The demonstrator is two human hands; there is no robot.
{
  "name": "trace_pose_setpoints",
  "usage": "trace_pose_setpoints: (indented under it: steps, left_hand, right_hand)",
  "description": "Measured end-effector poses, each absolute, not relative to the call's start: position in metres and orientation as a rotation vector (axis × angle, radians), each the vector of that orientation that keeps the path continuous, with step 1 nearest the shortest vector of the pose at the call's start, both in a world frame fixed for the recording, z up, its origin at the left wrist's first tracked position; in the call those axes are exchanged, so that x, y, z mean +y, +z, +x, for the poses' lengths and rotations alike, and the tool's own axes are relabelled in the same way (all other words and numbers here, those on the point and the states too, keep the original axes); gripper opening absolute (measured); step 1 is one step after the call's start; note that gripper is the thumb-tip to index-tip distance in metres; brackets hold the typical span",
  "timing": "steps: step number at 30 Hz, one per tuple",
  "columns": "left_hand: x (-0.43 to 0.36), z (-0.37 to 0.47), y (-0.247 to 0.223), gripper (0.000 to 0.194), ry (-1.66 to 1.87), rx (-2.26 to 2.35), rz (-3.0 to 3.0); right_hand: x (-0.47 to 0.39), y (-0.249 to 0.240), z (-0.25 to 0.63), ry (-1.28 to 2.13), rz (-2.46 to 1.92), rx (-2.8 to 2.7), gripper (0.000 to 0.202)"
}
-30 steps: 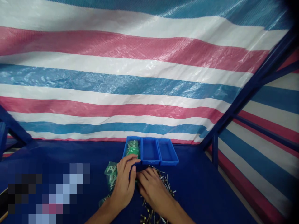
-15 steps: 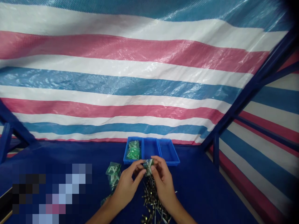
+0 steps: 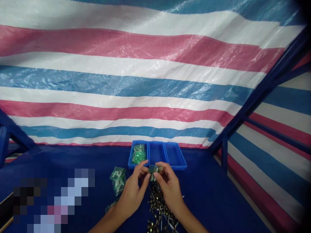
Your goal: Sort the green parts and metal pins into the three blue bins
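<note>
A small clear-green plastic bag (image 3: 153, 171) with pale pieces inside is held between my two hands. My left hand (image 3: 135, 189) pinches its left side between thumb and fingers, its index finger raised. On the right side, my right hand (image 3: 170, 187) grips the bag with thumb and bent fingers. Just below the bag lies a loose pile of metal screw-like parts (image 3: 157, 202), partly hidden by my right hand. Similar green bags (image 3: 118, 179) lie left of my left hand.
Behind my hands stand three blue trays side by side; the left tray (image 3: 130, 158) holds green bags, the middle (image 3: 156, 153) and right (image 3: 175, 155) hold nothing visible. Blue frame bars and a striped sheet (image 3: 121, 113) enclose the blue table. The lower left is pixelated.
My left index finger has lifted off the bag, and the bag has tilted and sits slightly lower between my fingers. The view has shifted slightly.
</note>
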State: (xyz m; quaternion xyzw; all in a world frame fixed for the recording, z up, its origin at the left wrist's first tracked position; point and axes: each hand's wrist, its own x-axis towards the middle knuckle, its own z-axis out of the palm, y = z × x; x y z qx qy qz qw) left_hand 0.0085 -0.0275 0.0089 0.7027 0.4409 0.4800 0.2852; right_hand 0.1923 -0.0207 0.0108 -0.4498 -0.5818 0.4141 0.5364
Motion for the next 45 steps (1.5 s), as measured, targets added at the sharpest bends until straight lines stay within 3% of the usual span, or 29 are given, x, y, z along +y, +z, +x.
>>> trace_pose_setpoints:
  steps: [4, 17, 29, 32, 36, 45]
  left_hand:
    - [-0.028, 0.006, 0.014, 0.037, 1.261, 1.134, 2.058]
    - [-0.030, 0.003, 0.018, 0.047, 1.182, 1.059, 2.188]
    - [-0.027, 0.002, 0.012, 0.016, 1.397, 1.192, 2.086]
    - [-0.027, 0.003, 0.005, 0.025, 1.400, 1.245, 2.045]
    - [-0.030, 0.004, 0.004, 0.043, 1.366, 1.298, 1.985]
    - [-0.030, 0.004, 0.004, 0.045, 1.286, 1.310, 2.082]
  right_hand:
    - [-0.020, 0.014, 0.192, 1.024, -1.027, -1.276, 0.043]
    - [-0.022, 0.018, 0.192, 1.084, -0.992, -1.262, 0.049]
    - [-0.025, 0.020, 0.195, 1.046, -1.011, -1.445, 0.032]
    - [-0.023, 0.020, 0.195, 0.948, -1.026, -1.528, 0.023]
    - [-0.022, 0.019, 0.195, 0.864, -1.021, -1.571, 0.026]
    - [-0.024, 0.014, 0.195, 0.981, -1.048, -1.565, 0.028]
